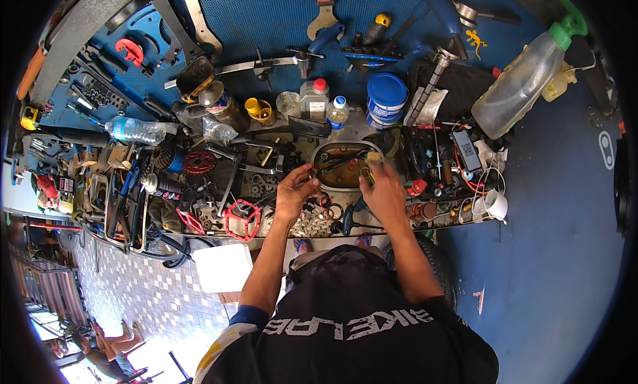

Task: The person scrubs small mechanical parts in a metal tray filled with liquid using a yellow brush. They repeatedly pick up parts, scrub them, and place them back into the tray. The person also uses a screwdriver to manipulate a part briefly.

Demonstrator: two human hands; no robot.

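Observation:
My left hand (295,190) pinches a small dark ring-like part (312,174) beside the left rim of an oval metal tray (315,159). Brownish liquid and several dark parts lie in the tray. Over its right end is my right hand (385,190), slightly blurred, with its fingers closed around a yellowish thing that looks like a brush (375,157). Most of that thing's handle is hidden by the fingers. Just below the tray, a ring (333,212) and a blue-handled tool (351,219) rest on the bench.
Bike parts crowd the bench, including a red pedal (243,220) and a red chainring (199,163). A blue tub (386,98), a small bottle (337,113) and a grey bottle (315,99) stand behind the tray. A phone (466,150) leans at right. Tools hang above.

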